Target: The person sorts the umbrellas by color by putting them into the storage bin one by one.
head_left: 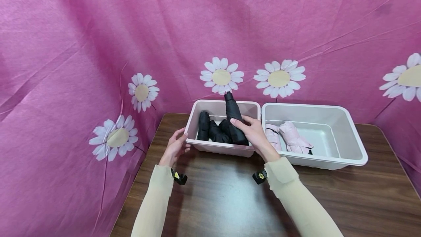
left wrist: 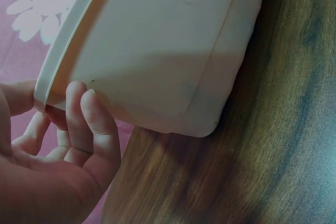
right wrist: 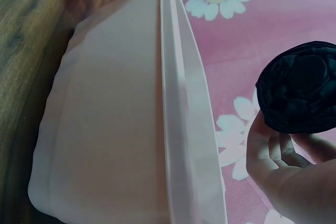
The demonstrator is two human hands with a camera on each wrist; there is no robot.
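Note:
My right hand (head_left: 254, 133) grips a black folded umbrella (head_left: 233, 111), held at a tilt over the right part of the left white bin (head_left: 223, 148). In the right wrist view, the round end of that umbrella (right wrist: 299, 87) faces the camera, with the fingers curled round its side. At the bin's front left corner, my left hand (head_left: 174, 147) pinches the rim; the left wrist view shows the thumb and fingers on either side of the rim (left wrist: 68, 43). Inside this bin lie a black folded umbrella (head_left: 204, 125) at the left and more black bundled fabric (head_left: 218, 132) in the middle, partly hidden.
A second white bin (head_left: 353, 134) stands close on the right, with two pale pink folded umbrellas (head_left: 292, 138) in its left part. Both bins stand on a brown wooden table (head_left: 223, 196). Behind hangs a pink cloth (head_left: 184, 28) with daisies.

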